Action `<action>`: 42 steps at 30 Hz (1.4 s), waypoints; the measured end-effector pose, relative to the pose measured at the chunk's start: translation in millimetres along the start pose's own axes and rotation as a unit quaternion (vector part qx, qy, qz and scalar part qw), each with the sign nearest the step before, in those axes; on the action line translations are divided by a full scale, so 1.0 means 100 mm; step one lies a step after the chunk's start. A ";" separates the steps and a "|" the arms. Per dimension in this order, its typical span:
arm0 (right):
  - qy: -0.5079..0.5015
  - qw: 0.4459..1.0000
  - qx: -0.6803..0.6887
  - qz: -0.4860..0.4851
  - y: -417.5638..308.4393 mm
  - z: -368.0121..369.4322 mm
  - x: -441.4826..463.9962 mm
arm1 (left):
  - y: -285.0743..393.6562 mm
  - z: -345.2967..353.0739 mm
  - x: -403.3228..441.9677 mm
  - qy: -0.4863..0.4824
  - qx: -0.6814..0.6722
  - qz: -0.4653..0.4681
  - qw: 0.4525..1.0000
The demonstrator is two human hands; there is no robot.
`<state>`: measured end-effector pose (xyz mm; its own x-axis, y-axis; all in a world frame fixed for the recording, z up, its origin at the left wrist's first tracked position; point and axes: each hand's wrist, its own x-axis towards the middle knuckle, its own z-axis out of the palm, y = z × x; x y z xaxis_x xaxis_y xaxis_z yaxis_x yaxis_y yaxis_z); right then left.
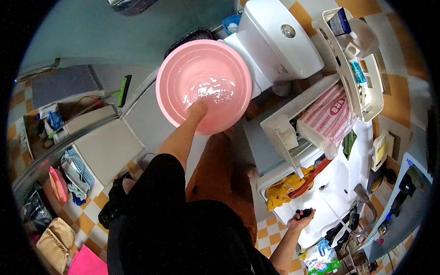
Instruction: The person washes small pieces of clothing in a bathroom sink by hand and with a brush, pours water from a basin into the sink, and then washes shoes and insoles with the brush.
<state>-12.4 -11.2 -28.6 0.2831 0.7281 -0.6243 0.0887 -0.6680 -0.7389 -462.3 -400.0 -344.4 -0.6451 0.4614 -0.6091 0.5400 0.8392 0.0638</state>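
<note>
A round pink basin (170,64) holds clear, rippling water and sits in front of the white toilet tank (275,36). My left hand (198,109) reaches into the water near the basin's lower side, its fingers submerged and too hard to make out. Over the front edge of the white sink (337,206), my right hand (301,221) is closed around a small dark item (304,213). Yellow cloth (282,191) and red cloth (309,179) lie at the sink's left end, above my right hand.
A metal faucet (366,201) bends over the sink beside dark cloth. Right of the toilet, a white rack (298,119) holds a pink striped package (326,114). A shelf (341,59) carries bottles and tubes. A white box (107,149) stands at left.
</note>
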 end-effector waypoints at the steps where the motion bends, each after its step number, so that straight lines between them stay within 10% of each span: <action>1: 0.005 1.000 0.004 0.003 -0.01 0.05 -0.04 | 0.10 -0.46 -0.19 0.007 -0.102 -0.099 0.990; 5: -0.014 1.000 -0.026 -0.009 0.04 -0.20 0.25 | 0.13 -0.81 -0.26 0.045 -0.359 -0.310 0.879; 11: 0.015 0.998 -0.062 0.011 0.06 -0.29 0.45 | 0.07 -1.27 -0.28 0.167 -0.458 -0.369 0.791; 20: -0.009 0.999 -0.033 0.017 0.07 -0.22 0.33 | -1.33 -2.54 0.31 0.198 -0.937 -0.145 0.249; 30: -0.141 0.987 0.036 0.067 0.13 -0.45 0.70 | -1.16 -2.29 -0.14 0.293 -0.834 -0.210 0.418; 37: -0.258 0.920 0.295 0.026 -0.40 0.01 0.69 | -1.24 -1.87 -0.81 0.170 -0.922 -0.189 0.293; 42: -0.233 0.895 0.377 0.058 -0.85 -0.05 1.31 | -0.24 -2.58 -1.53 0.211 -0.895 -0.126 0.372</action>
<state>21.7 139.8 -46.7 -0.1964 0.7627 -0.6162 -0.6340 -0.5782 -0.5136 -516.4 -416.5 -48.7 -0.7852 -0.0095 -0.6192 -0.5473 -0.4572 0.7011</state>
